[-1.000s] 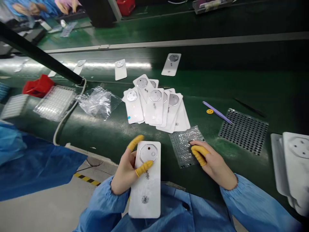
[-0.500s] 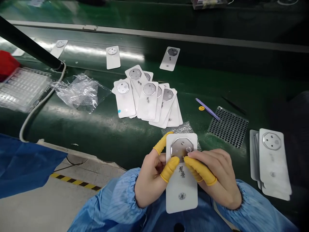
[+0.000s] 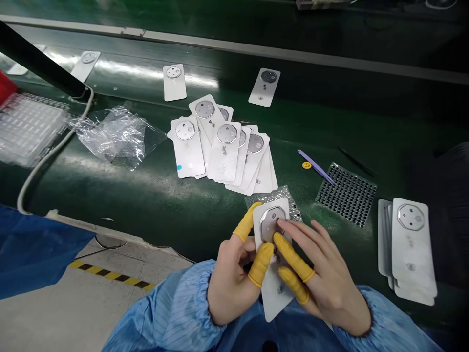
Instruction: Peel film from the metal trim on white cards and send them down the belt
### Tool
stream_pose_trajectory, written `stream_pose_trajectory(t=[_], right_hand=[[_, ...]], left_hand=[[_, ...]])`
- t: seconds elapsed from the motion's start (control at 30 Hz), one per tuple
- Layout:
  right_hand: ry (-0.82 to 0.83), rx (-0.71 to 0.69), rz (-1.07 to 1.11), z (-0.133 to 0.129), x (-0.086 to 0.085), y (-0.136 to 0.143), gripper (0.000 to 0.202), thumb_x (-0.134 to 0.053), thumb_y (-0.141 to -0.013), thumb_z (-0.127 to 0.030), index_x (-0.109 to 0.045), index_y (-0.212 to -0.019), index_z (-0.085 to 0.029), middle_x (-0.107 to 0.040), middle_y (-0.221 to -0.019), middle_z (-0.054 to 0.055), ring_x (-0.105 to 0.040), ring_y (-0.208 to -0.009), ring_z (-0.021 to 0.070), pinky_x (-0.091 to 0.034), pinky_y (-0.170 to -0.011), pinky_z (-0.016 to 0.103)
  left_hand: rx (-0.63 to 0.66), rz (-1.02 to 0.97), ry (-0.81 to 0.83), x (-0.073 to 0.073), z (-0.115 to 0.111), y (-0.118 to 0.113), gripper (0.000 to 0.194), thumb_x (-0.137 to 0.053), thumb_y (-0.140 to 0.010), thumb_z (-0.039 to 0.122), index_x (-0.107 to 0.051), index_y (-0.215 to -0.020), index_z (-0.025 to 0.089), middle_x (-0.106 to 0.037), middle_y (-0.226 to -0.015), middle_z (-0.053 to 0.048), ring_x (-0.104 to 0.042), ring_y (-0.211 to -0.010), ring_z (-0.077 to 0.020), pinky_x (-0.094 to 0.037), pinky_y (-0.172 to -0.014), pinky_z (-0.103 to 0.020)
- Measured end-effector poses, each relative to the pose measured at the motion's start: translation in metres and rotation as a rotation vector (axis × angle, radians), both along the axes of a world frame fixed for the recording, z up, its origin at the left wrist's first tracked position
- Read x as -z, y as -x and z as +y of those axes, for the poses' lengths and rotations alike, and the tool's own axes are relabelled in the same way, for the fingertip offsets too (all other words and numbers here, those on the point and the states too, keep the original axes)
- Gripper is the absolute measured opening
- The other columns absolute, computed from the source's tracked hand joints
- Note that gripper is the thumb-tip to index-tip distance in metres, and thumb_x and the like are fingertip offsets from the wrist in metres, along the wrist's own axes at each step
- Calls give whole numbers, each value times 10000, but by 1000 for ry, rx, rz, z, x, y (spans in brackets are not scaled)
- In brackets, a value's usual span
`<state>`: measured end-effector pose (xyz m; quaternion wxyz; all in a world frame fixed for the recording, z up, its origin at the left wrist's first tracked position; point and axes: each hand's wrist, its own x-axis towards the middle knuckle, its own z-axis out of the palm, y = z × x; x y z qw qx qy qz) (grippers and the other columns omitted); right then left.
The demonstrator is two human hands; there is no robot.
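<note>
The left hand (image 3: 234,274) grips one white back cover (image 3: 273,254) at its left edge, over the near edge of the green tabletop (image 3: 146,195), its fingers (image 3: 261,264) closed on it, two of them capped in yellow. The right hand (image 3: 322,278) lies on the cover's face, fingers spread and holding nothing, one fingertip on the silver octagonal ring (image 3: 271,223).

Behind, a fanned pile (image 3: 223,146) shows about seven covers; three single covers (image 3: 174,82) lie toward the far edge. A stack of covers (image 3: 412,249) sits at the right, count unclear. One perforated tray (image 3: 346,194), one purple stick (image 3: 317,167) and one crumpled plastic bag (image 3: 117,134) lie apart, with bare green between bag and pile.
</note>
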<state>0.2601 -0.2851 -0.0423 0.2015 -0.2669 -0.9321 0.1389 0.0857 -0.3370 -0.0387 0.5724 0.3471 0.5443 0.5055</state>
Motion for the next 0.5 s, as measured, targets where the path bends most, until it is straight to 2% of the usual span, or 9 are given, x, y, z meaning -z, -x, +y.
stream_pose_trajectory(t=[0.07,0.17,0.23,0.3,0.33,0.4,0.43,0.5], right_hand=[[67,0,-7,-4,4,1,461,-536,-855,-203,-475,-1305,-121,-374,-1459,198,-350,-1340,374,-362,-1032,606],[172,10,136,-6,15,1,552,-527,-844,-139,-396,-1381,-140,-338,-1475,172,-334,-1352,358,-392,-1037,577],[198,29,242,-4,24,-3,580,-510,-855,-142,-359,-1412,-200,-278,-1509,127,-327,-1359,342,-387,-1052,570],[187,201,274,-1,35,-9,622,-538,-861,-177,-309,-1436,-240,-228,-1530,107,-296,-1377,338,-359,-1072,582],[173,327,247,1,40,-12,655,-568,-856,-200,-284,-1445,-241,-220,-1531,116,-274,-1386,344,-339,-1079,600],[158,507,141,4,50,-19,662,-587,-852,-196,-281,-1438,-236,-236,-1521,139,-236,-1400,357,-309,-1067,656],[161,503,63,6,54,-22,615,-566,-858,-168,-316,-1415,-242,-237,-1521,141,-212,-1407,365,-296,-1051,691],[181,352,-96,11,57,-27,530,-488,-854,-62,-416,-1341,-257,-211,-1537,126,-156,-1423,374,-284,-1019,736]], left_hand=[[7,-13,10,4,1,-1,582,-623,-860,315,-393,-1385,213,-692,-735,-35,-685,-674,-208,-564,-572,-270],[49,-17,18,8,2,-1,656,-631,-856,329,-330,-1424,198,-685,-680,-29,-670,-609,-194,-546,-531,-257],[31,-11,-17,7,5,3,735,-630,-861,312,-228,-1470,230,-715,-758,-40,-679,-625,-186,-553,-549,-254],[-80,47,-74,5,9,14,787,-621,-871,290,-140,-1494,284,-730,-922,-54,-703,-762,-197,-576,-650,-267],[-160,112,-108,4,12,22,754,-617,-875,282,-177,-1488,297,-718,-1019,-59,-698,-876,-207,-575,-738,-280],[-276,263,-143,3,18,39,568,-608,-882,274,-399,-1410,281,-668,-1176,-58,-627,-1093,-229,-523,-912,-301],[-294,315,-141,3,21,48,457,-608,-883,275,-516,-1330,258,-650,-1216,-55,-589,-1155,-238,-490,-967,-308],[-259,333,-106,3,27,61,340,-628,-866,287,-634,-1199,219,-654,-1214,-56,-580,-1165,-254,-483,-981,-328]])
